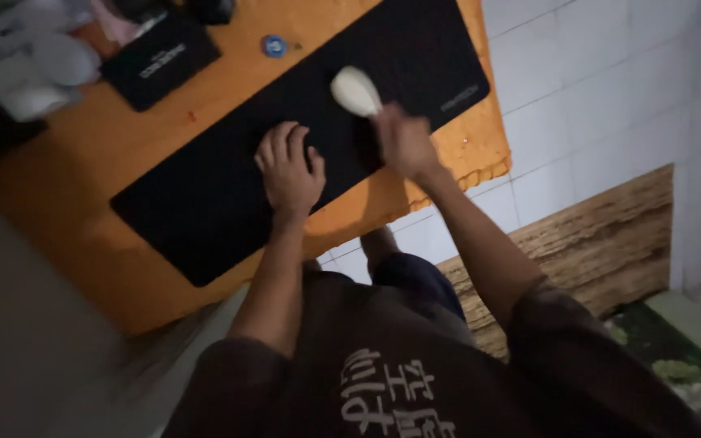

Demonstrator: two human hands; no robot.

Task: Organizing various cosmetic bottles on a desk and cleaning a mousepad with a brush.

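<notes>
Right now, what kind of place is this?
Likely a home desk corner. An orange wooden desk carries a long black desk mat; the right hand holds a white rounded object, perhaps a mouse; white floor tiles alongside.

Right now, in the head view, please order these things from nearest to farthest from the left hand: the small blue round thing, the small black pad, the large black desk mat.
From the left hand:
1. Large black desk mat: the hand rests flat on it.
2. Small blue round thing: on the orange table beyond the mat's far edge.
3. Small black pad: farther along the table's far side, toward the picture's upper left.
</notes>
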